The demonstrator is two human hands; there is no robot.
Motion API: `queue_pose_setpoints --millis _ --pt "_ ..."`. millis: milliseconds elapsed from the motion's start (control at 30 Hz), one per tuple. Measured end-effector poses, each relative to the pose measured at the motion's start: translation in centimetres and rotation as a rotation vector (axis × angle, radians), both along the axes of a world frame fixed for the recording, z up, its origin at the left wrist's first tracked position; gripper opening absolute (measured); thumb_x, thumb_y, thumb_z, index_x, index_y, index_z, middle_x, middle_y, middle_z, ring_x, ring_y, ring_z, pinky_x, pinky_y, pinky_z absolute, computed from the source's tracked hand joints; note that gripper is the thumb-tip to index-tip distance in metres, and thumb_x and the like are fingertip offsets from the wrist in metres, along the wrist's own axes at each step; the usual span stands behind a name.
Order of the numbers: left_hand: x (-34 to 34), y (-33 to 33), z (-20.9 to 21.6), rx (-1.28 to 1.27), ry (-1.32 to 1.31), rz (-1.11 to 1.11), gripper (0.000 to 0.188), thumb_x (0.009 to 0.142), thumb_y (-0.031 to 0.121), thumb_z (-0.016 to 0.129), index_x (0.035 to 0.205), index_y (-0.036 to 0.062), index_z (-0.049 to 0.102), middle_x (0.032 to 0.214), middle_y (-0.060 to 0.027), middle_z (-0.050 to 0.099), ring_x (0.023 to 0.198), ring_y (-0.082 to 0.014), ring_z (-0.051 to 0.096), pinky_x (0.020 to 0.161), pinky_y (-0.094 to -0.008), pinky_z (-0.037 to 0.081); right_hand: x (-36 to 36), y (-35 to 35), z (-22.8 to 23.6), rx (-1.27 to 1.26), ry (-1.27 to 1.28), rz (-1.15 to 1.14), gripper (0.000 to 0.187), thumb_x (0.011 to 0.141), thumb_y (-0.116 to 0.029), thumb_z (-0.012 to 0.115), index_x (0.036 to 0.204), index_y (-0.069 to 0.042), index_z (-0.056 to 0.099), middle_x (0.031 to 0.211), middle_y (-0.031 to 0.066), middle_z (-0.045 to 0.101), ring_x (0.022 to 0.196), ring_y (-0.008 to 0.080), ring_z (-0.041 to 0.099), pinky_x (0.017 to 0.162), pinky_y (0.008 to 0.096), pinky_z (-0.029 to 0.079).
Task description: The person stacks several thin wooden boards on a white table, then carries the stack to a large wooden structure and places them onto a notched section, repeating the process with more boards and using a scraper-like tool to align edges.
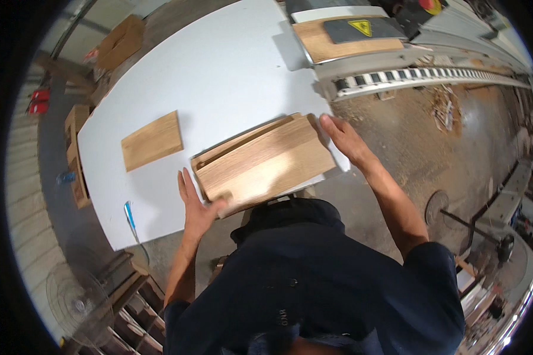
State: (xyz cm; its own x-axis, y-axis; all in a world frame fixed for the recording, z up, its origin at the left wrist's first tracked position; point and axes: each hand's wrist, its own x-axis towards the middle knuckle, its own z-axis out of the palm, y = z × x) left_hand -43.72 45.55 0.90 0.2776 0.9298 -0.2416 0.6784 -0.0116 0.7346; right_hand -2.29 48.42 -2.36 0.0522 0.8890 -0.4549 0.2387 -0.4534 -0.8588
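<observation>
A stack of flat wooden boards lies at a slant on the white table (231, 71), close to my body. Its top board (272, 160) is light brown with visible grain, and another board's edge shows along the far side. At the stack's left end is my left hand (199, 208), fingers stretched out and thumb over the near corner of the top board. Beside the right end, my right hand (344, 139) has its fingers extended, their tips close to the far right corner; whether they touch it I cannot tell. A smaller wooden board (153, 141) lies alone to the left.
A blue-handled tool (129, 218) lies at the table's left front edge. Past the far right edge stands a machine with a roller track (420, 77) and a wooden panel (320, 42). Fans stand low on both sides, and a cardboard box (121, 42) is at the far left.
</observation>
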Motion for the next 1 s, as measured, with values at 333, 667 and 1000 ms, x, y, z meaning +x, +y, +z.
queue_pose_setpoints --millis 333,667,1000 --pt "-0.5 1.8 -1.3 -0.546 -0.505 0.449 0.097 0.075 0.038 0.083 0.145 -0.0084 0.034 0.137 -0.0276 0.050 0.132 -0.0360 0.045 0.110 -0.0415 0.035 -5.7 0.5 0.4 -0.242 0.361 -0.044 0.087 0.084 -0.046 0.076 0.139 0.011 0.041 0.129 0.0231 0.057 0.120 0.0267 0.055 0.103 0.0340 0.045" --pt "1.5 4.0 -2.8 -0.686 -0.602 0.491 0.087 0.075 0.031 0.084 0.139 -0.0104 0.042 0.129 -0.0264 0.056 0.127 -0.0353 0.050 0.108 -0.0411 0.039 -4.9 1.3 1.4 -0.227 0.481 -0.142 0.075 0.077 -0.021 0.086 0.131 0.013 0.046 0.119 0.0221 0.062 0.104 0.0272 0.064 0.092 0.0377 0.054" --pt "3.6 2.4 -0.6 -0.278 -0.785 0.379 0.080 0.067 0.016 0.089 0.133 -0.0023 0.047 0.126 -0.0183 0.057 0.124 -0.0281 0.051 0.108 -0.0383 0.038 -2.8 1.3 1.4 0.154 0.489 0.044 0.108 0.063 -0.016 0.094 0.148 0.006 0.030 0.131 0.0167 0.058 0.121 0.0267 0.056 0.105 0.0366 0.046"
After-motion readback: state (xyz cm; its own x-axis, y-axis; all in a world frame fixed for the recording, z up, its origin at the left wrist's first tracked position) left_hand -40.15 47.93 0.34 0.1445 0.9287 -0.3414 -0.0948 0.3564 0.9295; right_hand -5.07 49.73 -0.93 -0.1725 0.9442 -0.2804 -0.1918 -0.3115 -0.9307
